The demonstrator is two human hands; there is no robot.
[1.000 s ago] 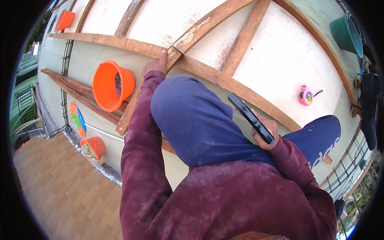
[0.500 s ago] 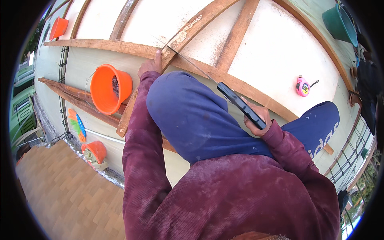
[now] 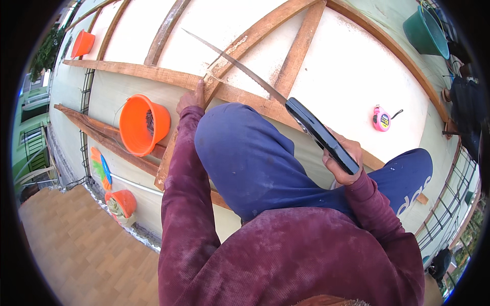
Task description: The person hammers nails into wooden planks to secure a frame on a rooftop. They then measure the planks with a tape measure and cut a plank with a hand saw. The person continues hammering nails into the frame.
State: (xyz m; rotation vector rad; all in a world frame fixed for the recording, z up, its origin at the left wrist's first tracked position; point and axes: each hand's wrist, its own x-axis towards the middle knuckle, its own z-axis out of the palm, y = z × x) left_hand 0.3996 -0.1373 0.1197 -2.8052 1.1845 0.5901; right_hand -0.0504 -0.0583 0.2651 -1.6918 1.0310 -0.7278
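My right hand [image 3: 344, 159] is closed around the dark handle of a handsaw [image 3: 317, 131]. The saw's thin blade slants up and left across a diagonal wooden board [image 3: 258, 31], its flat side showing. It looks raised off the wood, though its exact height is hard to judge. My left hand [image 3: 190, 100] grips the diagonal board's edge, where it crosses a long wooden batten [image 3: 127, 70]. A short dark line and a pale splinter show on the board near my left fingertips. My bent knee in blue trousers lies between the two hands.
An orange bucket [image 3: 133, 125] holding dark rod-like bits stands left. A pink tape measure [image 3: 381, 119] lies on the white panel at right. Farther off are a green bucket [image 3: 426, 33], another orange bucket [image 3: 83, 44], loose planks [image 3: 97, 130] and wire mesh [image 3: 444, 204].
The saw has come up from the diagonal board, and its blade now shows broadside. My right hand has shifted slightly right; my left hand stays on the board.
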